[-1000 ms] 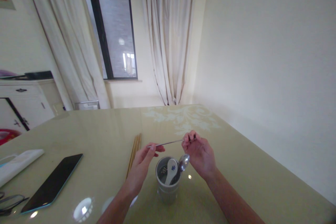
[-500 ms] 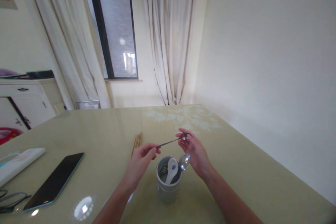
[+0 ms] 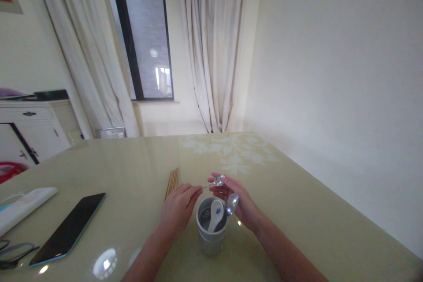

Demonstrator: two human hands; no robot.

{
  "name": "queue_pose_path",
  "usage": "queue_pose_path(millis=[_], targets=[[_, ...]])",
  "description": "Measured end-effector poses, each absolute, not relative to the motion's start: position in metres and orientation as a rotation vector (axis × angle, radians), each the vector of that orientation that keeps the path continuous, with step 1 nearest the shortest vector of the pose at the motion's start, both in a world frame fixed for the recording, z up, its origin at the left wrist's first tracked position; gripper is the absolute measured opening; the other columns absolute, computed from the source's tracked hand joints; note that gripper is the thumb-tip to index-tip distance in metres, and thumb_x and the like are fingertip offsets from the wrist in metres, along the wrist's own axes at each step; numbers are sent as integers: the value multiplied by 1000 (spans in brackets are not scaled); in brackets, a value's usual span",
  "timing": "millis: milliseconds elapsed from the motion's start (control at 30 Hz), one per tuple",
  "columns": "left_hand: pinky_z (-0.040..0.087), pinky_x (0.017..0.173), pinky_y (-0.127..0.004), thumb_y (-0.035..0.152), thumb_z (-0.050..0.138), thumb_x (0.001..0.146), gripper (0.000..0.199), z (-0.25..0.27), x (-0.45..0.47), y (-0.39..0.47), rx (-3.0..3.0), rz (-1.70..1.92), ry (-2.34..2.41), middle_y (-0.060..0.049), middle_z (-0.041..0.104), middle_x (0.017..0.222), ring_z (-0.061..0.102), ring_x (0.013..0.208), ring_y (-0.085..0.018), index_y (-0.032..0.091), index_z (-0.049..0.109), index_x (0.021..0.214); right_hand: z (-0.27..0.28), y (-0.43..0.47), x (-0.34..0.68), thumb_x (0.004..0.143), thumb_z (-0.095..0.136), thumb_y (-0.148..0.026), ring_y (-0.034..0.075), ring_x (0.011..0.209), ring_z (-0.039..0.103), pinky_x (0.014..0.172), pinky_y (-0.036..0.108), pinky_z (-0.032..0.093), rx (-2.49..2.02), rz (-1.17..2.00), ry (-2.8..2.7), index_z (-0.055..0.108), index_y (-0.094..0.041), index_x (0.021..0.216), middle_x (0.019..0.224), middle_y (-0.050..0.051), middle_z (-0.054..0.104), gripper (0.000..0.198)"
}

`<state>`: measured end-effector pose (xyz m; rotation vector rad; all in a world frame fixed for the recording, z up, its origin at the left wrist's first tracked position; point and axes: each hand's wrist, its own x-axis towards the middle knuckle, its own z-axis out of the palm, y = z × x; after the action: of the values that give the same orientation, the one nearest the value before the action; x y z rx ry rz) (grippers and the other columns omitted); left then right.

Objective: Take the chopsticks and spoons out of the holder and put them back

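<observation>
Nearest to me stands a metal cup [image 3: 211, 233] on the glossy yellow-green table [image 3: 307, 211], just in front of my wrists. In it lean a white ceramic spoon [image 3: 215, 214] with a blue mark on its bowl and a metal spoon [image 3: 231, 204], bowl up, resting against the rim on the right.

Just above and behind the cup my two hands meet over a small metal spoon [image 3: 216, 181]. My left hand [image 3: 176, 209] has its fingers closed lightly around the handle end, so most of the handle is hidden under them and only a short thin stretch shows between the hands. My right hand [image 3: 236, 200] is half open, fingers curled loosely, with the little spoon's bowl lying against the fingertips; I cannot tell whether it truly pinches the bowl or only steadies it. The spoon lies almost level, bowl to the right, over the far rim of the cup and clear of it.

Just beyond my left hand a bundle of wooden chopsticks [image 3: 172, 182] lies flat on the table, pointing away from me. Well off to the left lie a dark phone [image 3: 68, 228], a white folded thing [image 3: 24, 202] and, at the edge, a pair of glasses [image 3: 13, 253]. Farther back are pale curtains [image 3: 214, 44] on either side of a dark-framed window [image 3: 145, 35], and a white cabinet [image 3: 29, 128] on the left.
</observation>
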<state>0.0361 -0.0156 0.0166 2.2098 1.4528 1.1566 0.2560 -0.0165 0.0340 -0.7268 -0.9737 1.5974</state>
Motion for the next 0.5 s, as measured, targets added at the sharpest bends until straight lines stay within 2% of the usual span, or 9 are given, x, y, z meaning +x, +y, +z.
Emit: queue_pose_path(millis=[67, 133, 300, 500], targets=[[53, 93, -35, 42, 52, 103, 34, 19, 24, -10, 2147, 1163, 1591, -8, 81, 102, 72, 98, -26, 28, 83, 105, 33, -15, 257, 83, 85, -57, 27, 103, 73, 93, 42, 52, -769, 1533, -971, 81, -25, 119, 130, 12, 77, 48], [54, 89, -35, 38, 51, 102, 35, 23, 6, -3, 2060, 1111, 1818, -8, 81, 105, 73, 93, -26, 23, 83, 103, 30, -11, 260, 83, 84, -60, 25, 97, 72, 88, 40, 52, -802, 1437, -949, 81, -25, 115, 125, 12, 78, 48], [52, 82, -37, 33, 45, 103, 40, 20, -39, 8, 1891, 818, 2371, -14, 79, 115, 74, 98, -31, 19, 82, 107, 25, -1, 265, 78, 84, -67, 18, 69, 62, 67, 32, 46, -816, 1371, -872, 83, -19, 97, 88, 8, 80, 52], [52, 80, -35, 26, 42, 103, 42, 5, -56, 13, 1881, 565, 2547, -16, 78, 111, 75, 99, -31, 19, 83, 105, 28, -3, 264, 79, 82, -70, 17, 65, 59, 67, 32, 44, -795, 1384, -902, 83, -19, 95, 77, 4, 75, 53]])
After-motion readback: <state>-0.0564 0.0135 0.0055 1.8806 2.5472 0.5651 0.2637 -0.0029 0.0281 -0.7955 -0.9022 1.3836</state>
